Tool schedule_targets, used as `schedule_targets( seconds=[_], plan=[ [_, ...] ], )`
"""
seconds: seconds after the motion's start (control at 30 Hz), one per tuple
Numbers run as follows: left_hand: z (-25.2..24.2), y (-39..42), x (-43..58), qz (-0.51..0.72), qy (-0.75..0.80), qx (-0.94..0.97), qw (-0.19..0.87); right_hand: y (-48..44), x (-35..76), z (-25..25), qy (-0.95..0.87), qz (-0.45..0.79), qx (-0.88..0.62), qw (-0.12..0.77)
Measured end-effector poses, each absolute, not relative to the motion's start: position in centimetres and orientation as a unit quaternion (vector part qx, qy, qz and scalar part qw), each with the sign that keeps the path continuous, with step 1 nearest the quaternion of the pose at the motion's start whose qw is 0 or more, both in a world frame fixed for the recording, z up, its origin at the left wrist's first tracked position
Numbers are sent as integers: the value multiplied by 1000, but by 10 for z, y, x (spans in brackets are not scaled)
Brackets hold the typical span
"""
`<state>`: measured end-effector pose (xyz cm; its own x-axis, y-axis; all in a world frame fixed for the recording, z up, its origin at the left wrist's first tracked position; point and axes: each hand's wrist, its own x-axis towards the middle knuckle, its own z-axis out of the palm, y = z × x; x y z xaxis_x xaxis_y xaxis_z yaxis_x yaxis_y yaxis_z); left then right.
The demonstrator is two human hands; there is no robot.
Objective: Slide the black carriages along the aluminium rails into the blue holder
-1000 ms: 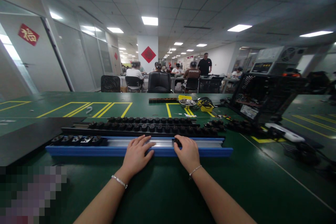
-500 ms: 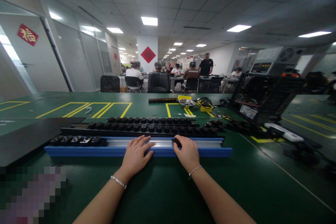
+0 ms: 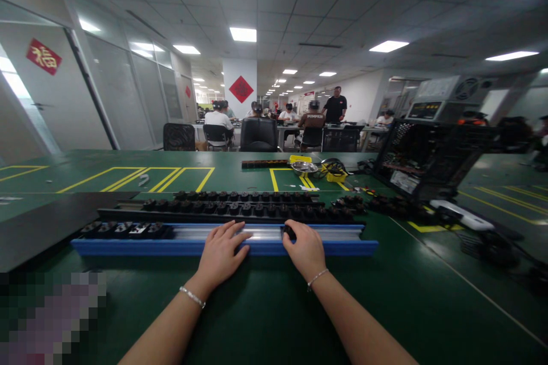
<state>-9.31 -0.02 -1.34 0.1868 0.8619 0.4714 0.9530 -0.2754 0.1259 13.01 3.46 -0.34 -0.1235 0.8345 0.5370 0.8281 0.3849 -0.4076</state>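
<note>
A long blue channel rail (image 3: 141, 247) with a silvery inside lies across the green table in front of me. Several black socket modules (image 3: 121, 230) sit in a row in its left end. My left hand (image 3: 222, 251) rests on the middle of the rail, palm down with fingers outstretched, holding nothing. Farther right, my right hand (image 3: 305, 245) has thumb and fingers closed around another black socket module (image 3: 289, 232) within the channel; most of that module is hidden by the hand.
Behind the blue rail lie dark rails (image 3: 214, 215) carrying rows of similar black modules. A dark panel (image 3: 47, 222) is at left. An opened computer case (image 3: 428, 154), cables and a metal bowl (image 3: 305, 167) stand farther back. People sit at distant tables.
Both hands keep the same place on the rail and the module stays in my right hand. Only a tiny shift of the whole view shows.
</note>
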Motion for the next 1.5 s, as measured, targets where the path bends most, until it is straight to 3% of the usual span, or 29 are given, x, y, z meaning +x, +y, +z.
schedule_targets(
  seconds=[1.5],
  plan=[
    [-13,0,-94,-225,-594,-767,95,36,135,-6,-734,11,-574,363]
  ],
)
